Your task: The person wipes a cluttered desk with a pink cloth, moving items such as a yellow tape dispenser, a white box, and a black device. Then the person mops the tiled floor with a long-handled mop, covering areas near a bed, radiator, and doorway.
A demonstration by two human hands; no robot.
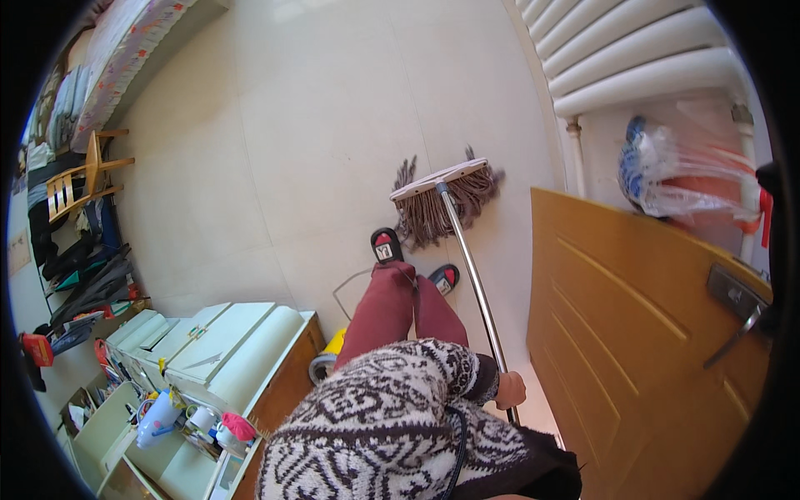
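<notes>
A mop with a long metal handle (477, 283) slants from beside my right hip to the tiled floor ahead. Around that handle, near its upper end, my right hand (510, 390) is closed. The mop's flat white head (439, 180) lies on the floor past my feet, its brown-grey strands (442, 212) spread out around it. My left hand is out of sight; only the patterned sweater sleeve and body fill the lower middle.
A brown wooden door (617, 333) stands at the right, near the mop handle. Beyond it are a white radiator (642, 58) and a plastic bag (687, 171). A white cabinet (242, 342), a yellow bucket (335, 343) and a wooden chair (83, 179) are on the left.
</notes>
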